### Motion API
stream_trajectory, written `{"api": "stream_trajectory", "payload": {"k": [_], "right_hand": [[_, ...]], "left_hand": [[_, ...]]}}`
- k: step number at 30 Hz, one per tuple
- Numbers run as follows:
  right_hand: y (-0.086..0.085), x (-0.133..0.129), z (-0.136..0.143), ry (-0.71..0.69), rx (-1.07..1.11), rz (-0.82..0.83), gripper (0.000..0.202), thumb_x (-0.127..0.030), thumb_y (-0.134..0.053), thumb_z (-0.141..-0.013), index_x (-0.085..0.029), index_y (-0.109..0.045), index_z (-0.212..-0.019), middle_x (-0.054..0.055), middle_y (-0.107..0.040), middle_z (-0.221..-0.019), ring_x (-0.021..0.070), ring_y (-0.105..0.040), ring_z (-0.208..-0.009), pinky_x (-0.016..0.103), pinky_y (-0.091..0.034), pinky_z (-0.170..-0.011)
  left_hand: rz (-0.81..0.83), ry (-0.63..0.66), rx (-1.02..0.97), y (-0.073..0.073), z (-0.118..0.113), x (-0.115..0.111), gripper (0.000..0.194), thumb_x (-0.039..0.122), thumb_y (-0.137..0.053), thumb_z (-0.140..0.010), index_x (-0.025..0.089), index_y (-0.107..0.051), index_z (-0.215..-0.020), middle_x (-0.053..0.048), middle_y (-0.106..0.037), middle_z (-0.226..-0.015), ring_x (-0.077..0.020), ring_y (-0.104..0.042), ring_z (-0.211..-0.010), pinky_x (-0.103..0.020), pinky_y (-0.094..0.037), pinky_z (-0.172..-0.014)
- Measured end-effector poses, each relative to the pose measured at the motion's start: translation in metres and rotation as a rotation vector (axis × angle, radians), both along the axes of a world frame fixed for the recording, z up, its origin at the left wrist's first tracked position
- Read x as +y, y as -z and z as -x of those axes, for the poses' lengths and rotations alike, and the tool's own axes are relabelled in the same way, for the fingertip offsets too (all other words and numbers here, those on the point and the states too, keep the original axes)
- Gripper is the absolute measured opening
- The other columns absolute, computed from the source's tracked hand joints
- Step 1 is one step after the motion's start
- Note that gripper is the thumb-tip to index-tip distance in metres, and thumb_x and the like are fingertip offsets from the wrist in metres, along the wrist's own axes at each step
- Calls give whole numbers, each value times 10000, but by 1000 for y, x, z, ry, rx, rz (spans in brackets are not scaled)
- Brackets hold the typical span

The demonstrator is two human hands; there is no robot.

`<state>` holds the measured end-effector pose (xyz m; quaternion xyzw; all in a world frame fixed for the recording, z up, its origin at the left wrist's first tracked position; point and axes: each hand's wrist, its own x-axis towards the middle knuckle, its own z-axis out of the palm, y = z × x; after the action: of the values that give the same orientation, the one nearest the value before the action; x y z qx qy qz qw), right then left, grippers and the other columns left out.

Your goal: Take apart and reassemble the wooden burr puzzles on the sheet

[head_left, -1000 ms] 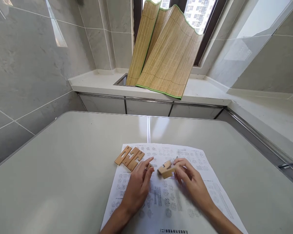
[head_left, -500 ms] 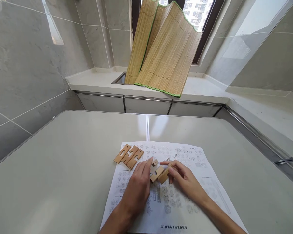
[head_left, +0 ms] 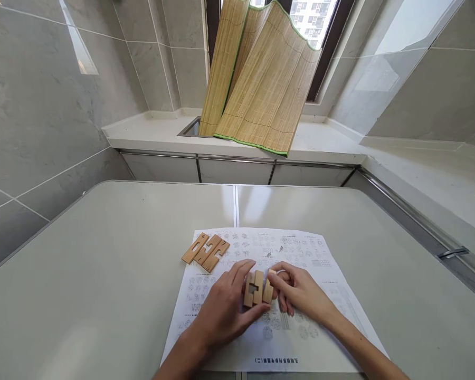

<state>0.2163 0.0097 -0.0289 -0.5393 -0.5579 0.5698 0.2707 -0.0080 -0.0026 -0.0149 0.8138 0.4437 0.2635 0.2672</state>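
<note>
Two notched wooden pieces (head_left: 254, 289) stand side by side on the printed paper sheet (head_left: 301, 338), a gap showing between their notches. My left hand (head_left: 227, 301) curves round their left side, its thumb along their near ends and its fingers at the far side. Just to the right, my right hand (head_left: 296, 290) pinches another wooden piece (head_left: 268, 289), slightly tilted and close beside the pair. Three flat wooden pieces lie in a slanted row at the sheet's upper left: one with an oval slot (head_left: 195, 248) and two with cut-outs (head_left: 216, 256).
The pale table (head_left: 103, 274) has a seam down its middle. Behind it runs a white ledge (head_left: 142, 132) with a bamboo mat (head_left: 265, 84) leaning at the window. Tiled walls rise at left and right.
The pieces between my hands have turned more upright and lined up side by side. My left thumb has come round their near ends. The view has shifted slightly.
</note>
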Motion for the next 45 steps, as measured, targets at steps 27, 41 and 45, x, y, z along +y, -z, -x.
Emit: {"api": "stream_trajectory", "payload": {"k": [27, 41, 45], "right_hand": [[-3, -9, 5, -174, 3, -275, 400, -571, -459, -1024, -220, -563, -1185, -52, -675, -711, 120, -504, -419, 301, -480, -576], [0, -10, 5, -204, -44, -329, 345, -523, -465, -1027, -222, -633, -1030, -52, -681, -677, 125, -520, -429, 309, -463, -620], [-2, -10, 5, -216, -44, -332, 332, -508, -466, -1033, -225, -639, -1018, -52, -678, -684, 124, -514, -433, 309, -454, -622]], "left_hand": [[-114, -435, 32, -21, 65, -32, 597, 508, -835, -781, 276, -616, -1285, -87, -735, -1262, -291, -738, -987, -384, -605, -811], [-160, -628, 269, -10, 89, -37, 465, 461, -726, -864, 278, -587, -1268, -43, -743, -1202, -276, -745, -949, -351, -578, -724], [-138, -659, 333, -9, 86, -36, 469, 476, -701, -889, 274, -559, -1288, -47, -728, -1244, -281, -743, -982, -347, -567, -705]]}}
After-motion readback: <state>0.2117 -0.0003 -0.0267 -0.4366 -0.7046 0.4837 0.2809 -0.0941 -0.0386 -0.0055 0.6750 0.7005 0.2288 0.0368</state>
